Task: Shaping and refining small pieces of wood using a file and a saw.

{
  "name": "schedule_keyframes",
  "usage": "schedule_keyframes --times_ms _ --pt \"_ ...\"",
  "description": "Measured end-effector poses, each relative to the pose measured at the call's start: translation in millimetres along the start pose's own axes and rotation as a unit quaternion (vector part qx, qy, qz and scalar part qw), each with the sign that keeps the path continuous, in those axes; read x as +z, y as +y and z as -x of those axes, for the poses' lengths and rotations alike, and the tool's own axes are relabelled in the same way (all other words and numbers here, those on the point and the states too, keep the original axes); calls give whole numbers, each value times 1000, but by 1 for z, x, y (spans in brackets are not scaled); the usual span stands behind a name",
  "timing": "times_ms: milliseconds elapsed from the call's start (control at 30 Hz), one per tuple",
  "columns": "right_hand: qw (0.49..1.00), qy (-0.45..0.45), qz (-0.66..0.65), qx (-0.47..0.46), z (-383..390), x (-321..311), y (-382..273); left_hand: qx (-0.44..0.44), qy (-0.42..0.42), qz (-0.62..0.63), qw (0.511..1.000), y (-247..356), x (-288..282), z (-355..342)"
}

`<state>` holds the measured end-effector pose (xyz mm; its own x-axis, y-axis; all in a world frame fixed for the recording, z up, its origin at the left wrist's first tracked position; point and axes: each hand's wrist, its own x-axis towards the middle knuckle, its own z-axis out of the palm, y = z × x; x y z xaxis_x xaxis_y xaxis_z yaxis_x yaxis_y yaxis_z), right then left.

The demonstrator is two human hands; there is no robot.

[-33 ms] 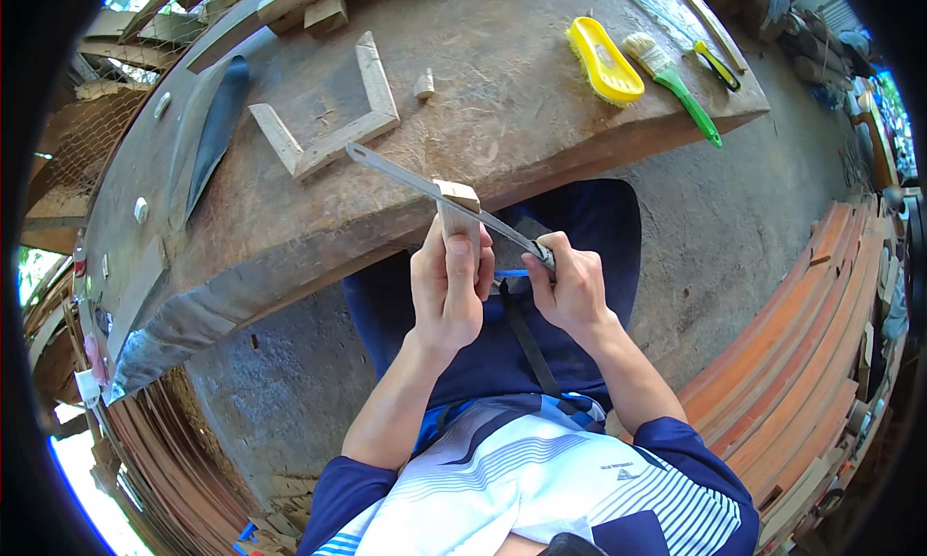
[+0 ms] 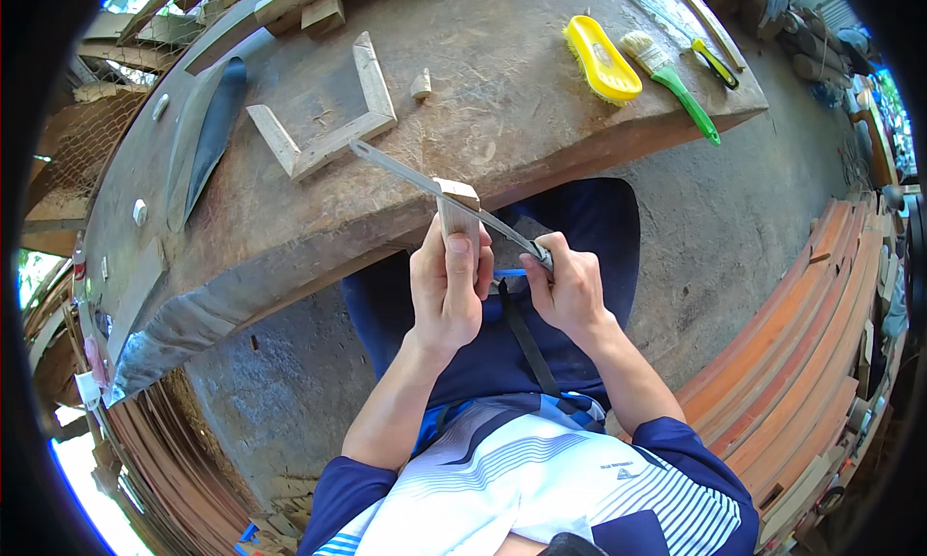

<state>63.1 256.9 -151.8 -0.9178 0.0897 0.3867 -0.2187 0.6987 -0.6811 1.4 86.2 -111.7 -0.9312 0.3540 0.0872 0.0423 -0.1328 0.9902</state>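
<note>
My left hand (image 2: 446,291) is closed around a short wooden strip (image 2: 458,218), held upright with its pale cut end on top. Across the strip, just below that end, lies a long thin grey metal blade (image 2: 398,168) with a rounded tip; I cannot tell whether it is a saw, a file or a gauge. My right hand (image 2: 572,284) grips the blade's near end, its handle mostly hidden by fingers. Beyond the tip, several wooden strips form an open-sided frame (image 2: 343,141) on the workbench (image 2: 483,131). A small wood offcut (image 2: 421,83) lies beside it.
At the bench's right are a yellow scrubbing brush (image 2: 603,62), a green-handled paintbrush (image 2: 676,88) and a yellow-and-black-handled tool (image 2: 715,64). A dark curved sheet (image 2: 210,131) lies at left. Stacked reddish boards (image 2: 782,353) line the floor at right.
The blade's far tip has shifted very slightly to the right. Both hands keep nearly the same position and grip.
</note>
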Motion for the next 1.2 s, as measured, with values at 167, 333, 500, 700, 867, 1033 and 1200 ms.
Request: schedule_keyframes --times_ms 167,333,500,700,867,1033,1200 --pt "999 10 -30 41 10 5 2 -16 -16 -10 1000 -4 4 -3" --pt "997 -6 -29 64 11 4 3 -19 -18 1 1000 -6 4 -4" --pt "994 -7 -47 97 5 3 3 11 13 -112 994 0 13 -9" --pt "987 -23 -62 144 2 3 -2 22 24 -115 993 -8 12 -12" --pt "985 -34 -71 156 0 4 -3 8 23 -93 995 -14 7 -12" --pt "984 -42 -72 160 -2 4 -4 2 22 -68 997 -11 7 -14" --pt "984 -38 -79 154 -5 3 -4 -19 14 -58 998 -6 7 -14"
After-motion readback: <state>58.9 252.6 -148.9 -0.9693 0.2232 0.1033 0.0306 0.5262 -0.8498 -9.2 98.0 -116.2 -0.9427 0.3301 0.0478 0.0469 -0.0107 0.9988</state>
